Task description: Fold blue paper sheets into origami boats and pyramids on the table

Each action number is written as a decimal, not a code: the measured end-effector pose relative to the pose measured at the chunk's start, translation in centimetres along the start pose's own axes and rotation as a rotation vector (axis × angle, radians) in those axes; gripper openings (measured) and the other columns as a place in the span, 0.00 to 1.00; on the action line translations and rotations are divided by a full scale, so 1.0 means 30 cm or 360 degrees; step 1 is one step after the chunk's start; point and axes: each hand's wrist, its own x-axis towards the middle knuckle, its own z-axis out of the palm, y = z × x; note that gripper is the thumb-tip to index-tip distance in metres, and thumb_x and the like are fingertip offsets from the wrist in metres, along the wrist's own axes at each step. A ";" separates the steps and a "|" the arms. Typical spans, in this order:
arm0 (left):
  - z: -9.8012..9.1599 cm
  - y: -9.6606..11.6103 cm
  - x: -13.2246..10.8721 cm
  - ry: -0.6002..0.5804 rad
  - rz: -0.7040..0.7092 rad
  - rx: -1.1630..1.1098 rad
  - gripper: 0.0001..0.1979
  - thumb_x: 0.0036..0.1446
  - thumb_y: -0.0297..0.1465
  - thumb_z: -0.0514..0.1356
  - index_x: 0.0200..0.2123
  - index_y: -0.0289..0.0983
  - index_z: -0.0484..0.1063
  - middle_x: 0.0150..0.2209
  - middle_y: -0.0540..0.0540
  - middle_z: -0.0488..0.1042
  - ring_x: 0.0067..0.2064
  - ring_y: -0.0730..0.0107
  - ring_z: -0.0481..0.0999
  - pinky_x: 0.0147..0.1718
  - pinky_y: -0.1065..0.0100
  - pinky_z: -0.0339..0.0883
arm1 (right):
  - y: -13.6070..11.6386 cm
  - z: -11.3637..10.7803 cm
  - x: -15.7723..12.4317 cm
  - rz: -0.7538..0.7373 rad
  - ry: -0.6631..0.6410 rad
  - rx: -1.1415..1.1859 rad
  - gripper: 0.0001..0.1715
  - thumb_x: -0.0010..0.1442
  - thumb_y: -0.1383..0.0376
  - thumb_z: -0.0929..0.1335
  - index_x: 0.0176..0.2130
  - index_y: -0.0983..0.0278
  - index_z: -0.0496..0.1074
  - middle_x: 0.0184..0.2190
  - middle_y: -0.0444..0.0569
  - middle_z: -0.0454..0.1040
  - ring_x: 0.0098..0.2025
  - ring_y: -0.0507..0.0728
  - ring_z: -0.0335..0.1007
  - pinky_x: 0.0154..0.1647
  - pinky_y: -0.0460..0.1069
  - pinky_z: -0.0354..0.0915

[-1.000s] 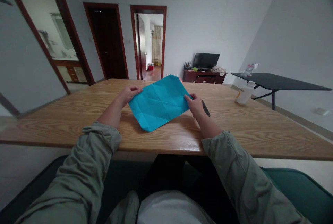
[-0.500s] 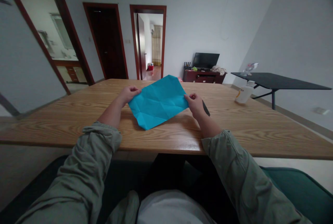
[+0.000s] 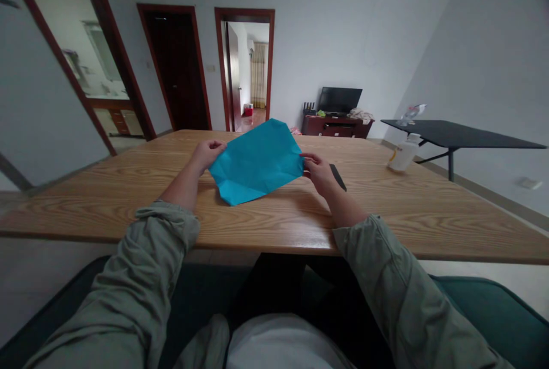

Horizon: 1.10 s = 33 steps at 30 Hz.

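Caution: your grip on the creased blue paper sheet [image 3: 255, 163] is limited to its two side edges, so a slack pinch could drop it and an uneven pull could tear it or add stray creases; its lower edge could also catch the dark flat object [image 3: 338, 177] on the wooden surface [image 3: 128, 200]. Your left hand [image 3: 206, 154] is closed in a pinch on the sheet's left corner. Your right hand [image 3: 319, 173] appears to pinch the opposite edge, though the view of its grip is partial, and the sheet spans the space between both hands.
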 end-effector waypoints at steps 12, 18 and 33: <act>0.001 -0.016 0.012 0.0061 0.0058 0.0053 0.20 0.45 0.46 0.64 0.34 0.35 0.75 0.31 0.46 0.76 0.31 0.70 0.71 0.32 0.69 0.64 | 0.031 0.018 -0.009 -0.0205 -0.0153 -0.0775 0.27 0.46 0.58 0.72 0.46 0.65 0.73 0.29 0.44 0.71 0.29 0.51 0.64 0.31 0.46 0.62; 0.003 -0.025 0.015 0.0057 0.0068 0.0078 0.21 0.45 0.46 0.64 0.34 0.34 0.75 0.30 0.46 0.75 0.31 0.69 0.71 0.30 0.70 0.63 | 0.053 0.022 -0.015 -0.0357 -0.0170 -0.1392 0.25 0.49 0.67 0.67 0.49 0.63 0.70 0.28 0.44 0.70 0.27 0.51 0.63 0.29 0.45 0.60; 0.063 0.024 -0.027 -0.0221 0.0199 0.0310 0.21 0.48 0.47 0.61 0.35 0.34 0.76 0.27 0.47 0.73 0.28 0.70 0.68 0.26 0.70 0.59 | -0.047 0.005 -0.065 -0.0453 0.0234 -0.2319 0.14 0.58 0.70 0.62 0.42 0.64 0.74 0.44 0.58 0.72 0.46 0.64 0.66 0.43 0.54 0.60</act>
